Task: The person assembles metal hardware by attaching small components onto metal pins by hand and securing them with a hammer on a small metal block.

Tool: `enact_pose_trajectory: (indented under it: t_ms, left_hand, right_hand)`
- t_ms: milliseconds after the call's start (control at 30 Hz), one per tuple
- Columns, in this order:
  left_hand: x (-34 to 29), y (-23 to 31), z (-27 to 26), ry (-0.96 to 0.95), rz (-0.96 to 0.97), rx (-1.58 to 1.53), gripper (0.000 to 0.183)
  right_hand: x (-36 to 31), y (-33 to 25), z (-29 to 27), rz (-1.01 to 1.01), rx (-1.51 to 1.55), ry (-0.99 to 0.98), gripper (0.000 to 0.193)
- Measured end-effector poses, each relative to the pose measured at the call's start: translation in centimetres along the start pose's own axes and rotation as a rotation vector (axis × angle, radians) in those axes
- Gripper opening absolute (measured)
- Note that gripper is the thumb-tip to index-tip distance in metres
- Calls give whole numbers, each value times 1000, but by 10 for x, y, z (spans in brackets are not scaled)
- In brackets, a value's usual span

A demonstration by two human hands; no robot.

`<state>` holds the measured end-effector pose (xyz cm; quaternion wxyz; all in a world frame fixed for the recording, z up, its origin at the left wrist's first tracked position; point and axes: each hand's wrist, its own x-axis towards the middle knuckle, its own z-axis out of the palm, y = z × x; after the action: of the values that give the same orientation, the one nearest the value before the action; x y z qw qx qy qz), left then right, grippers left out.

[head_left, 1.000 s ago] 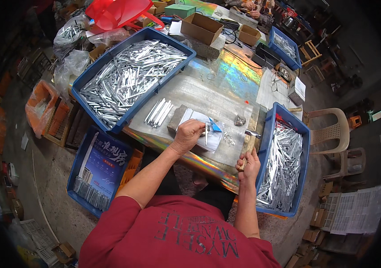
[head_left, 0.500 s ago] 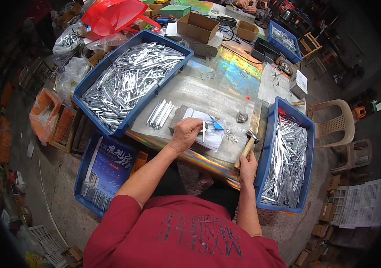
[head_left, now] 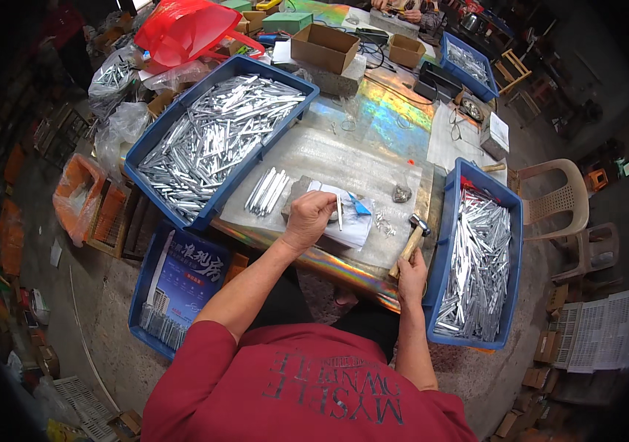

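Observation:
My left hand (head_left: pixel 310 222) pinches a slim silvery metal piece (head_left: pixel 340 212) upright between thumb and fingertips, over white paper (head_left: pixel 353 236) on a grey block (head_left: pixel 297 190). A scrap of blue (head_left: pixel 359 207) lies on that paper. In my right hand (head_left: pixel 411 277) is a hammer (head_left: pixel 409 244), gripped by its wooden handle at the table's near edge, metal head pointing away from me. Left of the block, several similar metal pieces (head_left: pixel 267 191) lie side by side. Small metal bits (head_left: pixel 384 225) are scattered between paper and hammer.
A large blue bin (head_left: pixel 225 197) heaped with metal pieces stands at the left, another blue bin (head_left: pixel 440 295) at the right. Beyond are a brown box (head_left: pixel 323 48) and a red bag (head_left: pixel 185 29). A co-worker's hands (head_left: pixel 410 13) show at the far end. A plastic chair (head_left: pixel 559 191) stands right.
The whole view has shifted slightly. Both hands keep nearly the same place, with the metal piece and the hammer still held.

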<state>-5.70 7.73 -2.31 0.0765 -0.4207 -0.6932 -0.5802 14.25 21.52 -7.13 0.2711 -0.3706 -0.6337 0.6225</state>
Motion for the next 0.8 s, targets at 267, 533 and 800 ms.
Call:
enact_pose_trajectory:
  t_ms: [267,533,800]
  left_hand:
    - [-3,15,-6,4,-439,-550,13]
    - [-5,39,-19,-86,-777,-802,16]
    - [-16,40,-20,-164,-736,-742,17]
  right_hand:
    - [-19,-8,3,-263,-553,200,39]
    - [-30,-63,36,-505,-442,40,26]
    - [-24,-102,77,-797,-364,-185,26]
